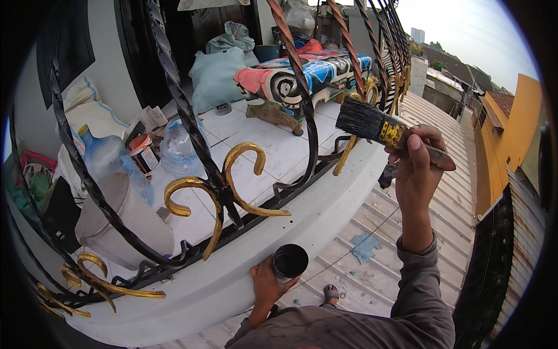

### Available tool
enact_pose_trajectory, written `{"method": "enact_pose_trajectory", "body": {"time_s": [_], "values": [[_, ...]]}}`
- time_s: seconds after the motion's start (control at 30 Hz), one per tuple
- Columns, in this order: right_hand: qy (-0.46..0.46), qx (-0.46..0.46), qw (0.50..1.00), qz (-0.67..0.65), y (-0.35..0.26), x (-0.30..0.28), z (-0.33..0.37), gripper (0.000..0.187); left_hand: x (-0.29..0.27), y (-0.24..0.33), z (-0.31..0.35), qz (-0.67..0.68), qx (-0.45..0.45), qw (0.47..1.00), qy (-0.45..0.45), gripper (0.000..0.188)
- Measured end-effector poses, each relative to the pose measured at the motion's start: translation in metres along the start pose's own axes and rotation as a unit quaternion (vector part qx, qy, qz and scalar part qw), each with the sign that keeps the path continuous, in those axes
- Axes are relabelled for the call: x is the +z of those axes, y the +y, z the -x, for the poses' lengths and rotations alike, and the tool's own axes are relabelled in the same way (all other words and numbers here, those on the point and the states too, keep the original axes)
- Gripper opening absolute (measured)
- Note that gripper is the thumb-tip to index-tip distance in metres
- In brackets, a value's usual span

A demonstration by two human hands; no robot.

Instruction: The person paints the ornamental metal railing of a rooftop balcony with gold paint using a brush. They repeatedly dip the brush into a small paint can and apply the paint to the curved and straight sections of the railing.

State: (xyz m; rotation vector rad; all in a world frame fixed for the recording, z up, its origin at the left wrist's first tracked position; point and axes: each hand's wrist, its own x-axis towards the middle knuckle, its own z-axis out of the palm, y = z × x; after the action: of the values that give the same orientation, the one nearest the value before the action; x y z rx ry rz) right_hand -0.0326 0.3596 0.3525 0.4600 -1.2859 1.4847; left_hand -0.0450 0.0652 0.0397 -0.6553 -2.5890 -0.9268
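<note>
A wide paintbrush (381,127) with black-coated bristles is raised in my right hand (419,160), its fingers closed round the handle. The bristles point left, toward the twisted iron railing bars. Lower down, my left hand (267,285) is wrapped round a cup of black paint (290,260), held against the white ledge. The railing (187,116) has black twisted bars, and some farther bars (289,41) show reddish brown on their upper parts. Gold-coloured scrolls (247,157) curl out from the bases of the bars.
Behind the railing are a grey bucket (119,218), water jugs (181,145), stuffed sacks (215,78) and a patterned cushioned bench (308,75). A curved white ledge (232,285) runs under the railing. Corrugated roofing (430,232) lies below on the right, with a blue rag (365,247).
</note>
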Motion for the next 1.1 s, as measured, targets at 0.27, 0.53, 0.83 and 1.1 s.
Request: {"method": "enact_pose_trajectory", "body": {"time_s": [0.27, 0.53, 0.83, 1.1], "values": [[-0.099, -0.236, 0.96, 0.116, -0.037, 0.111, -0.154, 0.011, -0.003, 0.005, -0.003, -0.015, 0.011, 1.0, 0.015, 0.097], [-0.203, -0.302, 0.924, 0.12, -0.05, 0.159, -0.209, 0.012, 0.0, 0.003, -0.001, -0.004, 0.012, 1.0, 0.025, 0.095], [-0.222, -0.288, 0.917, 0.163, -0.062, 0.155, -0.219, 0.014, -0.002, 0.005, 0.0, -0.032, 0.04, 0.998, 0.045, 0.096], [-0.21, -0.311, 0.905, 0.201, -0.06, 0.148, -0.202, 0.012, 0.0, 0.001, -0.002, 0.002, 0.024, 1.0, 0.009, 0.096]]}}
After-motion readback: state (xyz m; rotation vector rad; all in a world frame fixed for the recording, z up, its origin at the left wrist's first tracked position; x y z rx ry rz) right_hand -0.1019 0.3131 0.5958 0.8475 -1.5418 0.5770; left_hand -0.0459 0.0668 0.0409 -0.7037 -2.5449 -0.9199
